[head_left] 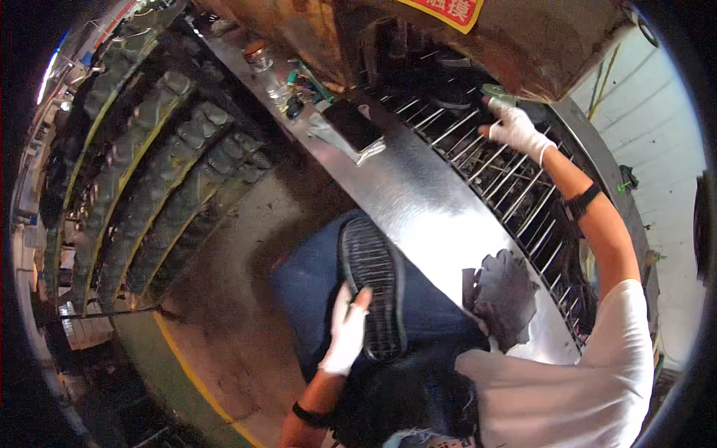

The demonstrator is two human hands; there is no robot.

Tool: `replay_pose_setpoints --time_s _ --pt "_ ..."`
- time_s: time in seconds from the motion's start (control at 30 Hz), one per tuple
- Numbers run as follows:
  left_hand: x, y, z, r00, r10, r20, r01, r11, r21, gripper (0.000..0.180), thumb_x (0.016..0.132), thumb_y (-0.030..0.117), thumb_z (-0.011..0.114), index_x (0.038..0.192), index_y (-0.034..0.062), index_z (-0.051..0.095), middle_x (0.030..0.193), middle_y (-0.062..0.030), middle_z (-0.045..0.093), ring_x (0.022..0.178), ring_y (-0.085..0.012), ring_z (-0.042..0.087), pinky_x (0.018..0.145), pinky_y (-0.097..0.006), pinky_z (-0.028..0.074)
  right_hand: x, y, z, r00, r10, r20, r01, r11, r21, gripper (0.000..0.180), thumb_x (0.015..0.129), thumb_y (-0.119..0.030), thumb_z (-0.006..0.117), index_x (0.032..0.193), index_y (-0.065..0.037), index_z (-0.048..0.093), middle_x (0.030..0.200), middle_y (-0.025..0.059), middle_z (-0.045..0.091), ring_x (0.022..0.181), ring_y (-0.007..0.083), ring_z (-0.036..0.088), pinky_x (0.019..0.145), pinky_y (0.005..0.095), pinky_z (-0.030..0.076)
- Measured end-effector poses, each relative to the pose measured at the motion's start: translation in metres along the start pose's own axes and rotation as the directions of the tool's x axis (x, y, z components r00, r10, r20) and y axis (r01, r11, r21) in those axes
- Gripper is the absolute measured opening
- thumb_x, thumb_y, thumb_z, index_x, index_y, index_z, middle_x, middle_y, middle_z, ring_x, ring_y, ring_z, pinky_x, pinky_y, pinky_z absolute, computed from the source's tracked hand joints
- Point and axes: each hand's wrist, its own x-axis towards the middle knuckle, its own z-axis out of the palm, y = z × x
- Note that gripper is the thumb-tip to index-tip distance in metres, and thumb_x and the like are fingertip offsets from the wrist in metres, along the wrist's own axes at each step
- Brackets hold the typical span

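Note:
A black shoe (373,272) lies across my lap with its ribbed sole facing up. My left hand (346,332), in a white glove with bare fingertips, grips its side edge, thumb over the sole. My right hand (515,133), gloved the same way, reaches far over the metal-rod conveyor (485,168) at the opening of a brown machine housing. Its thumb and fingers are apart. A grey-green piece (499,93) is right at its fingertips; I cannot make out whether they touch it. Just left of that hand, a dark shoe (452,93) sits on the rods.
Between my lap and the conveyor runs a shiny metal ledge (418,201), carrying a dark ragged cloth (506,291), a black flat pad (351,125) and a glass jar (258,56). The machine housing (523,45) overhangs the conveyor. A rack of dark shoe-shaped pieces (149,160) stands left.

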Motion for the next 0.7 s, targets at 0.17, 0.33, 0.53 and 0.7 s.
replay_pose_setpoints --time_s 0.17,0.33,0.53,0.7 --pt "0.004 0.006 -0.006 0.993 -0.007 -0.115 0.023 0.99 0.142 0.043 0.097 0.016 0.058 0.135 -0.0018 0.047 0.125 -0.0069 0.058 0.112 -0.0151 0.053 0.1 -0.029 0.039 0.03 0.07 -0.001 0.918 0.346 0.194 -0.289 0.919 -0.269 0.058 0.089 -0.044 0.055 0.139 -0.015 0.051 0.146 0.0117 0.048 0.137 0.0287 0.041 0.116 0.039 0.029" --pt "0.019 -0.004 -0.007 0.994 0.0 -0.107 0.011 0.995 0.103 0.046 0.096 0.013 0.058 0.137 -0.0035 0.045 0.129 -0.0089 0.056 0.116 -0.0186 0.052 0.105 -0.031 0.037 0.005 0.083 0.018 0.868 0.47 0.161 -0.375 0.832 -0.409 0.069 0.086 -0.045 0.061 0.145 -0.015 0.043 0.151 0.0133 0.04 0.14 0.0361 0.034 0.116 0.0454 0.026" --pt "0.025 -0.004 -0.004 0.997 0.001 -0.077 0.005 0.997 0.079 0.047 0.096 0.014 0.06 0.137 -0.0026 0.046 0.129 -0.0085 0.056 0.115 -0.0178 0.053 0.104 -0.031 0.038 0.007 0.093 0.032 0.844 0.517 0.14 -0.299 0.672 -0.678 0.075 0.076 -0.039 0.07 0.145 -0.027 0.042 0.142 0.0154 0.05 0.129 0.0386 0.048 0.107 0.0482 0.039" --pt "0.013 0.007 -0.001 0.997 0.012 -0.074 -0.007 0.998 0.07 0.045 0.097 0.017 0.059 0.136 -0.002 0.046 0.128 -0.0066 0.057 0.113 -0.0155 0.053 0.1 -0.03 0.04 0.004 0.043 0.022 0.967 0.247 0.06 -0.135 0.7 -0.701 0.065 0.065 -0.033 0.081 0.12 -0.008 0.057 0.103 0.0152 0.067 0.106 0.0326 0.061 0.09 0.0411 0.049"
